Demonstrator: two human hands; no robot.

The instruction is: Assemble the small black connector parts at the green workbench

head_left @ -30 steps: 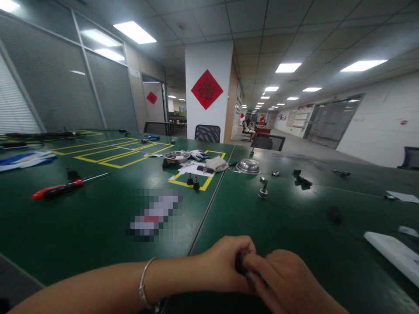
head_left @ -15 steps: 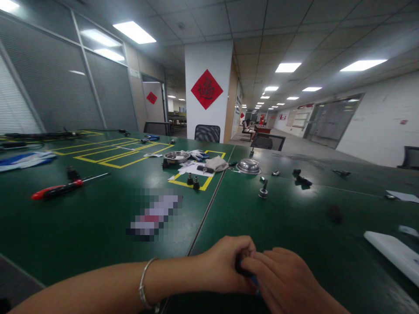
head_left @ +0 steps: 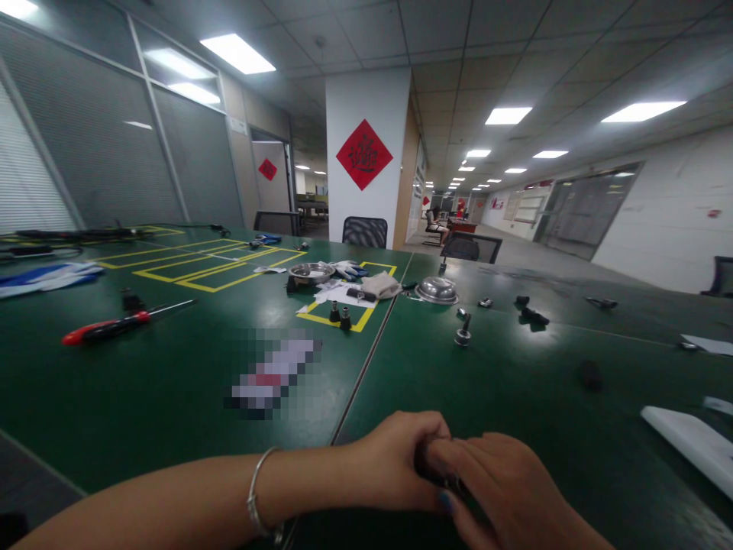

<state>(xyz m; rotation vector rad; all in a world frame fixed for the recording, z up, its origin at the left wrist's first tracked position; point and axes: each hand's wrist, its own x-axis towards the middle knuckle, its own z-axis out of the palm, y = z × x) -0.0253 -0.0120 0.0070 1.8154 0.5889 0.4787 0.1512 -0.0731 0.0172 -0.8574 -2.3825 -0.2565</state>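
Note:
At the near edge of the green table, my left hand is curled closed, with its thumb side turned to the right. Close against it, my right hand is closed too, its fingers reaching into the left palm. Between the two hands shows a small dark object, mostly covered, so its kind cannot be made out. A small spot of blue lies at the right fingertips. A silver bracelet circles my left wrist.
A red-and-black screwdriver lies at left, near a blurred-out flat item. Farther back are a metal bowl, a domed metal lid, a cloth and small dark fittings. A white slab lies at right.
My right fingers have shifted slightly around the dark object, and the blue spot now looks smaller. Both hands stay together in nearly the same place. The view has moved a little.

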